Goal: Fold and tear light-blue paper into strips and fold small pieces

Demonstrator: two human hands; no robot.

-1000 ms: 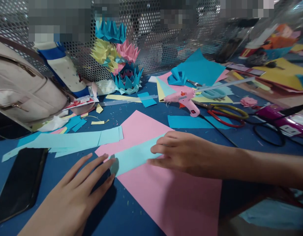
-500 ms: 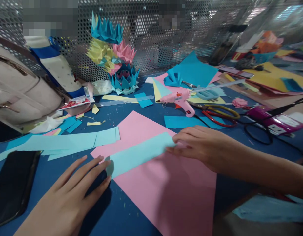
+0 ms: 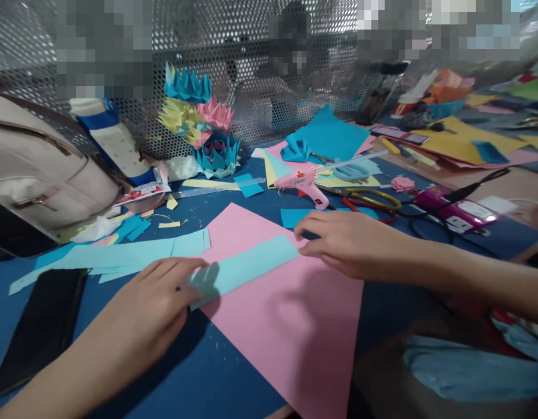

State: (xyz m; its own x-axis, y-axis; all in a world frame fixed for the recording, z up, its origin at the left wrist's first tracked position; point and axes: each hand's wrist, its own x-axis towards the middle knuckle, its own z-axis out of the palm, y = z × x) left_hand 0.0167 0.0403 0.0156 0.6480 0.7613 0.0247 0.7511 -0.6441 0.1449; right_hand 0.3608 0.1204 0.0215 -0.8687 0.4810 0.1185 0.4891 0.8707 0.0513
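A light blue paper strip (image 3: 247, 265) lies slantwise across a large pink sheet of paper (image 3: 325, 314) on the blue table. Curled at the strip's left end, my left hand (image 3: 159, 302) has its fingers closed on that edge; the thumb is mostly hidden. My right hand (image 3: 339, 241) rests by the strip's right end, its thumb and forefinger bent with a gap between them. More light blue strips (image 3: 129, 253) lie overlapped to the left, one reaching onto the pink sheet.
Beyond the sheet lie a pink glue gun (image 3: 306, 185) and scissors (image 3: 369, 198). Folded paper flowers (image 3: 216, 152) stand against the perforated metal screen. At left are a phone (image 3: 37, 326), a bottle (image 3: 114, 142) and a bag (image 3: 46, 169). A purple power strip (image 3: 456, 209) sits right.
My left hand's fingers have gone from spread to curled at the strip's left end. My right hand's thumb and forefinger have parted at the other end. The camera view has shifted slightly.
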